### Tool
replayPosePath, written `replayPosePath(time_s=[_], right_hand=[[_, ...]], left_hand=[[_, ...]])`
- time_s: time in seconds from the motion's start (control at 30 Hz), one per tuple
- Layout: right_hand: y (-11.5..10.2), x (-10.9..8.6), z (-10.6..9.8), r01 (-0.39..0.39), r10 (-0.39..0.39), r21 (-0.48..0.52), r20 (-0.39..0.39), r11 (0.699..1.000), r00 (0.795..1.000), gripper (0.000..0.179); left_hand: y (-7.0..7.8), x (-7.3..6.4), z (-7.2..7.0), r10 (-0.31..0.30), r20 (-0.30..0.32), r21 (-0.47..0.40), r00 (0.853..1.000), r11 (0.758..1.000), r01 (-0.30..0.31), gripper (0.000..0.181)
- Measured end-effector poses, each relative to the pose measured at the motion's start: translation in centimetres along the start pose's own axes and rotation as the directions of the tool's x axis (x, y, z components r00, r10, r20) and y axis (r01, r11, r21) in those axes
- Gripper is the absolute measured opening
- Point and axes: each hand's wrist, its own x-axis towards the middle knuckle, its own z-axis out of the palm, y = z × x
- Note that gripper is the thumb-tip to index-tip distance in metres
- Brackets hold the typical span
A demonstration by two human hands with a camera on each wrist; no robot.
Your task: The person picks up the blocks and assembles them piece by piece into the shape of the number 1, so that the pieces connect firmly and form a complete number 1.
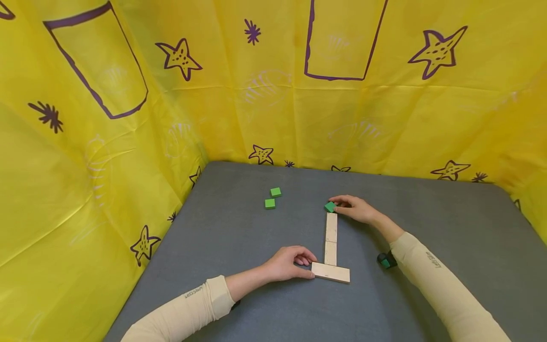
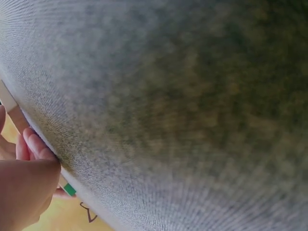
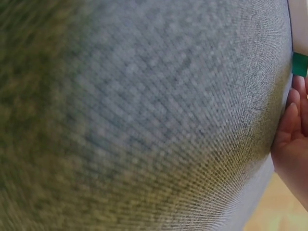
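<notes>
In the head view three flat wooden planks lie on the grey table. Two of them, the far plank (image 1: pixel 331 227) and the middle plank (image 1: pixel 330 253), run end to end away from me. The crosswise plank (image 1: pixel 335 273) lies across their near end. My left hand (image 1: pixel 288 263) holds the left end of this crosswise plank between thumb and fingers. At the far end of the row, my right hand (image 1: pixel 356 209) pinches a dark green block (image 1: pixel 330 207), right at the far plank's tip. The green block (image 3: pixel 300 64) also shows at the right wrist view's edge, by the fingertips.
Two light green blocks, one farther (image 1: pixel 275 192) and one nearer (image 1: pixel 270 204), lie left of the planks on the grey table (image 1: pixel 239 228). A yellow patterned curtain (image 1: pixel 273 114) hangs along the back and left. A small black device (image 1: pixel 384 260) sits beside the right sleeve.
</notes>
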Motion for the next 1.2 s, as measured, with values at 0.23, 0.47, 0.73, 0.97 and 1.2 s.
replayPosePath(time_s=[0.23,0.47,0.73,0.97,1.2], right_hand=[[0.0,0.2,0.0,-0.009,0.008,0.018,0.016,1.0,1.0,0.04],[0.2,0.3,0.2,-0.013,0.013,0.04,0.017,0.999,1.0,0.041],[0.5,0.2,0.1,-0.02,0.019,0.044,0.017,0.999,1.0,0.043],[0.3,0.1,0.1,-0.026,0.025,0.06,0.013,0.998,1.0,0.042],[0.3,0.0,0.2,-0.028,0.028,0.069,0.004,0.997,1.0,0.041]], left_hand=[[0.5,0.0,-0.4,-0.04,0.006,-0.041,0.999,0.998,0.04,0.031],[0.6,0.6,-1.0,-0.053,-0.005,-0.039,0.999,0.998,0.052,0.031],[1.4,1.1,-1.8,-0.057,-0.062,-0.103,0.996,0.993,0.051,0.036],[1.8,1.6,-2.6,-0.064,-0.112,-0.176,0.992,0.983,0.043,0.039],[1.6,2.1,-3.1,-0.082,-0.171,-0.206,0.982,0.978,0.046,0.038]])
